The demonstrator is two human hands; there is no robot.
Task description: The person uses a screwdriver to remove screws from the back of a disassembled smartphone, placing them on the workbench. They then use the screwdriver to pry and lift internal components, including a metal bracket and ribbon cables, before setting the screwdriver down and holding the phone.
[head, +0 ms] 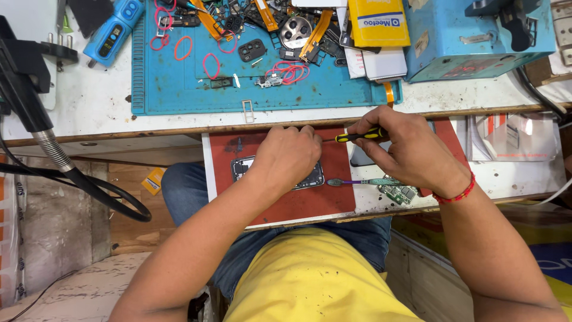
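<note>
Yellow shirt (316, 280) and blue jeans (190, 194) fill the near edge; a pull-out board (286, 209) is set over the lap, covered by a red mat (310, 200).

Phone (316, 177): laid flat on the red mat, back opened, inner frame exposed. Mostly hidden under the left hand (286, 158), which is pressed down on it with fingers curled, steadying it.

Right hand (405, 149): closed around a screwdriver (357, 136) with a yellow-and-black handle, held near level, tip pointed left toward the phone's upper edge beside the left fingers. Contact of the tip with the phone cannot be told.

Beside the phone, on the board: a green-handled tool (363, 182) lying flat, and a green circuit board (398, 194) already out of a housing, partly under the right wrist.

Upper bench: a blue mat (262, 83) strewn with small parts, flex strips, a camera module (252, 50) and pink rubber bands (211, 64). A blue handheld tool (114, 30) is seen at left, a blue machine (471, 42) at right.

Progress, as judged: the phone is opened and partly stripped; work at the frame is in hand; the loose parts remain unfitted.
</note>
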